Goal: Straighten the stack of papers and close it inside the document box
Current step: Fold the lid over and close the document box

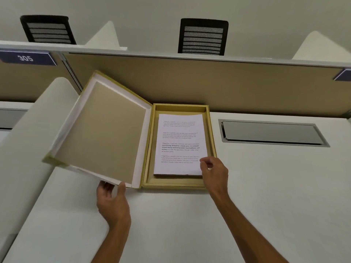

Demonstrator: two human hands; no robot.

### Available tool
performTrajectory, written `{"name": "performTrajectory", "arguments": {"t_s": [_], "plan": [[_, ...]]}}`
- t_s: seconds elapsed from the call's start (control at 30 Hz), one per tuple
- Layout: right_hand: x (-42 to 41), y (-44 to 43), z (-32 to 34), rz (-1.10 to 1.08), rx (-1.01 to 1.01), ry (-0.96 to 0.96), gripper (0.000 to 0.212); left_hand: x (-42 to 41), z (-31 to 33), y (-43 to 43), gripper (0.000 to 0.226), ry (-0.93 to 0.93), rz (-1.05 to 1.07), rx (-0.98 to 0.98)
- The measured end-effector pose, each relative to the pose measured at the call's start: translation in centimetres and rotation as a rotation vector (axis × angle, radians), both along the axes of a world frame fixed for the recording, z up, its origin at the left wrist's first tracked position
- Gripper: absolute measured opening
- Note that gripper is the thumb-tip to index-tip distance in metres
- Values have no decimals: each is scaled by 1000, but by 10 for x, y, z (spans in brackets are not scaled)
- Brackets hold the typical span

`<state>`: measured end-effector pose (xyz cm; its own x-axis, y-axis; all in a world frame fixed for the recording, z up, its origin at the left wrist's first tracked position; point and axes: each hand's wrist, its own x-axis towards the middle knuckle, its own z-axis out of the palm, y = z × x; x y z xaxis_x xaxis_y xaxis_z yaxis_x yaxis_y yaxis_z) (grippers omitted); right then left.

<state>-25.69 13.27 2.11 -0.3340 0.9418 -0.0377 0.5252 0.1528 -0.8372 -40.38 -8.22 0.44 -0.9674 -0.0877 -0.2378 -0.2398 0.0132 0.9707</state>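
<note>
A yellow document box (149,149) lies open on the white desk against the partition. A stack of printed white papers (180,145) lies flat inside its tray, edges even. The hinged lid (102,130) is raised to the left, tilted above the desk. My left hand (112,200) grips the lid's near edge, thumb on the inner face. My right hand (213,171) rests at the stack's near right corner, fingertips touching the paper edge.
A tan partition (209,82) runs behind the box. A grey cable hatch (271,132) is set into the desk to the right. A white curved divider (28,139) rises at the left. Two black mesh chairs stand beyond the partition.
</note>
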Motion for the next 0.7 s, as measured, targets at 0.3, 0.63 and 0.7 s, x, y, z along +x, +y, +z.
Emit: {"name": "performTrajectory", "arguments": {"t_s": [0.3,0.63,0.7], "plan": [[-9,9,41,76,-349,367,16,27,12,23,59,460,-425,-329],[21,40,54,-41,-581,173,52,32,-11,44,74,950,-824,-692],[28,44,41,-56,-519,74,50,29,-13,43,72,971,-899,-720]]}}
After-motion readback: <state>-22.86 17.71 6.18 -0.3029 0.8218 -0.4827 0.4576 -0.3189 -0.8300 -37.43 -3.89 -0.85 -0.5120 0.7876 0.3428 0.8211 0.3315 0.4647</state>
